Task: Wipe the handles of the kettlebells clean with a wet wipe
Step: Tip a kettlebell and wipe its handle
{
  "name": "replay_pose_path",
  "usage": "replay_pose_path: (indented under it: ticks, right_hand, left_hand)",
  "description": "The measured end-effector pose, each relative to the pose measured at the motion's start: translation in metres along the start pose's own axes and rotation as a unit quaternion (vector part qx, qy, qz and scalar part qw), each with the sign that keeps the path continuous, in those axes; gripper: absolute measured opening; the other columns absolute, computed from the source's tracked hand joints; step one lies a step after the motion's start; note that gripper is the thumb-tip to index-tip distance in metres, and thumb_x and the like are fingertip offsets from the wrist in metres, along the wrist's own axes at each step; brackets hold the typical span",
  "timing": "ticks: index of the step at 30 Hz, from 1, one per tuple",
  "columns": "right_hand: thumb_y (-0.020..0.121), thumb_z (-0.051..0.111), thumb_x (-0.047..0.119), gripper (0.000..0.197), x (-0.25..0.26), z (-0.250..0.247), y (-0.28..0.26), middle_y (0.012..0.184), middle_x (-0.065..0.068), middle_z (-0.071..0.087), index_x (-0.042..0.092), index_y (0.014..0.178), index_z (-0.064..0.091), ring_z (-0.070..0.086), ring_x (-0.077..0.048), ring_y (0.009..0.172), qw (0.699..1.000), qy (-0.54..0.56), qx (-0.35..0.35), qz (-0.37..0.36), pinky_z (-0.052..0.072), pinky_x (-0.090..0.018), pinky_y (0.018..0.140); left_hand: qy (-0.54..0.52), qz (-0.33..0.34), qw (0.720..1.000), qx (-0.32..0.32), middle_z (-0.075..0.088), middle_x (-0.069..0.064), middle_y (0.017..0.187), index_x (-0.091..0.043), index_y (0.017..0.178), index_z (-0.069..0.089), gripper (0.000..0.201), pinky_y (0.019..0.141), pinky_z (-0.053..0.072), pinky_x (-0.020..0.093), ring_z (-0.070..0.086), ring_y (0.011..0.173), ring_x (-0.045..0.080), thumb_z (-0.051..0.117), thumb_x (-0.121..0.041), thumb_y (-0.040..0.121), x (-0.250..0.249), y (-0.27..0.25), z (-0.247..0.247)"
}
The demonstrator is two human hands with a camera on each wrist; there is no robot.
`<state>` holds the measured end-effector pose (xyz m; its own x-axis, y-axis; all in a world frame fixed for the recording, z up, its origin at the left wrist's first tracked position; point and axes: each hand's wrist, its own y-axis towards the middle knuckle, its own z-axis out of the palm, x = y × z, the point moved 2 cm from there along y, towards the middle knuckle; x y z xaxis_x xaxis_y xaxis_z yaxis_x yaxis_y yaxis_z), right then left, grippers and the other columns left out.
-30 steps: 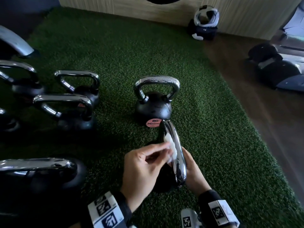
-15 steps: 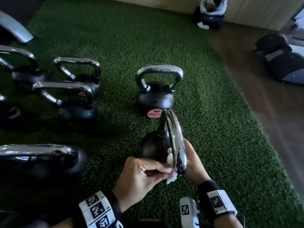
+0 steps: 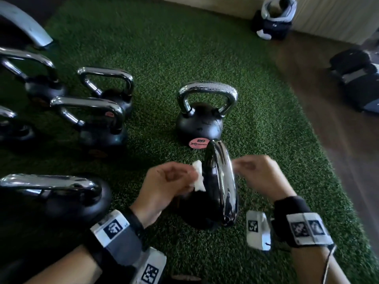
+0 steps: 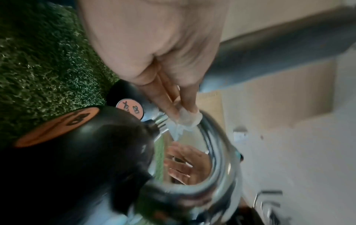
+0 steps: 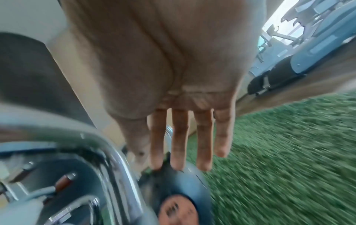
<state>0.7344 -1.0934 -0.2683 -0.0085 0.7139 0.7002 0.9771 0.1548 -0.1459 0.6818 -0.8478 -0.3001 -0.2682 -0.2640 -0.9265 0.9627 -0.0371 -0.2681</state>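
A black kettlebell (image 3: 202, 210) stands on the green turf right in front of me, its chrome handle (image 3: 222, 177) seen edge-on. My left hand (image 3: 170, 181) pinches a crumpled white wet wipe (image 3: 198, 178) against the handle's left side; the left wrist view shows the wipe (image 4: 187, 120) between thumb and fingertips on the chrome handle (image 4: 221, 152). My right hand (image 3: 260, 175) hovers just right of the handle, blurred. In the right wrist view its fingers (image 5: 179, 140) are straight and hold nothing beside the handle (image 5: 115, 159).
A second kettlebell (image 3: 202, 119) with a pink 20 label stands just behind. Several more kettlebells (image 3: 98, 119) crowd the left side of the turf (image 3: 266, 140). Wooden floor (image 3: 338, 130) lies to the right, with dark equipment (image 3: 359, 78) and a bag (image 3: 274, 19) at the far wall.
My left hand carried the wipe from the near end of the handle up toward its far end. My right hand came off the handle's right side and now hovers with straight fingers.
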Motion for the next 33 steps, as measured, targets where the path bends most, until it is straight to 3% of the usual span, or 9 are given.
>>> replay_pose_path:
  ticks: [3, 5, 10, 15, 20, 24, 28, 30, 33]
  right_hand:
    - [0.094, 0.073, 0.019, 0.017, 0.04, -0.026, 0.02, 0.093, 0.014, 0.071, 0.025, 0.11, 0.074, 0.056, 0.006, 0.062, 0.982, 0.125, -0.123, -0.071, 0.047, -0.011, 0.055]
    - [0.091, 0.077, 0.024, 0.02, 0.067, -0.029, 0.026, 0.094, 0.012, 0.075, 0.027, 0.111, 0.078, 0.054, 0.002, 0.059, 0.98, 0.121, -0.09, -0.133, 0.046, -0.018, 0.056]
    - [0.073, 0.083, 0.055, 0.038, 0.107, -0.021, 0.019, 0.102, 0.025, 0.074, 0.044, 0.108, 0.079, 0.066, 0.003, 0.084, 0.975, -0.005, 0.054, -0.216, 0.047, -0.012, 0.068]
    - [0.077, 0.089, 0.036, 0.034, 0.103, -0.021, -0.001, 0.083, 0.023, 0.077, 0.037, 0.109, 0.08, 0.07, 0.007, 0.073, 0.972, 0.032, 0.061, -0.226, 0.053, -0.008, 0.068]
    - [0.074, 0.092, 0.016, 0.041, 0.083, -0.028, -0.019, 0.099, 0.01, 0.081, 0.021, 0.113, 0.079, 0.078, -0.009, 0.09, 0.969, 0.134, 0.063, -0.199, 0.063, -0.032, 0.088]
    - [0.075, 0.089, 0.008, 0.037, 0.058, -0.035, -0.031, 0.105, 0.004, 0.081, 0.018, 0.109, 0.079, 0.077, -0.013, 0.091, 0.962, 0.192, -0.014, -0.193, 0.063, -0.029, 0.085]
    - [0.073, 0.088, 0.002, 0.038, 0.014, -0.025, -0.027, 0.112, 0.001, 0.077, 0.022, 0.105, 0.078, 0.075, -0.016, 0.095, 0.955, 0.256, -0.085, -0.123, 0.062, -0.03, 0.088]
    - [0.073, 0.089, 0.005, 0.038, -0.002, -0.017, -0.027, 0.109, 0.003, 0.078, 0.027, 0.1, 0.078, 0.074, -0.019, 0.099, 0.953, 0.269, -0.103, -0.095, 0.06, -0.04, 0.095]
    - [0.073, 0.09, 0.006, 0.036, -0.017, -0.008, -0.03, 0.103, 0.003, 0.079, 0.023, 0.102, 0.079, 0.074, -0.018, 0.096, 0.953, 0.272, -0.116, -0.064, 0.06, -0.033, 0.091]
  left_hand:
    - [-0.104, -0.017, 0.993, -0.049, 0.075, -0.001, 0.079, -0.015, 0.089, 0.074, 0.024, 0.07, 0.061, 0.025, 0.069, 0.07, 0.008, 0.082, -0.016, 0.067, -0.013, 0.013, -0.001]
    - [-0.13, -0.008, 0.99, -0.062, 0.074, -0.007, 0.075, -0.015, 0.094, 0.071, 0.028, 0.068, 0.057, 0.016, 0.066, 0.067, 0.003, 0.079, -0.016, 0.067, -0.021, 0.019, 0.003]
    - [-0.198, 0.002, 0.979, -0.051, 0.079, 0.001, 0.086, -0.007, 0.1, 0.071, 0.03, 0.069, 0.058, 0.015, 0.075, 0.078, 0.006, 0.073, -0.013, 0.071, -0.033, 0.015, 0.013]
    - [-0.17, 0.012, 0.985, -0.032, 0.078, 0.007, 0.094, -0.004, 0.112, 0.069, 0.027, 0.071, 0.06, 0.016, 0.075, 0.081, 0.009, 0.069, -0.006, 0.085, -0.036, -0.005, 0.031]
    - [-0.185, 0.055, 0.981, -0.016, 0.078, 0.013, 0.097, -0.01, 0.108, 0.067, 0.02, 0.072, 0.064, 0.024, 0.076, 0.075, 0.016, 0.062, 0.001, 0.092, -0.053, -0.024, 0.043]
    - [0.104, 0.087, 0.991, -0.006, 0.076, 0.004, 0.116, -0.017, 0.124, 0.063, 0.044, 0.082, 0.059, 0.029, 0.07, 0.111, 0.022, 0.06, 0.01, 0.09, -0.039, -0.024, 0.03]
    - [0.51, 0.038, 0.856, 0.079, 0.03, -0.003, 0.166, -0.022, 0.161, 0.025, 0.103, 0.118, 0.029, 0.026, 0.024, 0.154, 0.014, 0.073, -0.035, 0.071, 0.008, -0.026, 0.017]
    - [0.603, 0.02, 0.788, 0.122, -0.003, -0.003, 0.172, -0.016, 0.163, -0.003, 0.135, 0.129, 0.011, 0.036, -0.004, 0.158, 0.015, 0.077, -0.063, 0.065, 0.035, -0.031, 0.024]
    - [0.672, 0.046, 0.736, 0.075, -0.02, 0.008, 0.169, -0.011, 0.159, -0.019, 0.157, 0.129, 0.007, 0.048, -0.015, 0.157, 0.029, 0.058, -0.097, 0.053, 0.076, -0.016, 0.033]
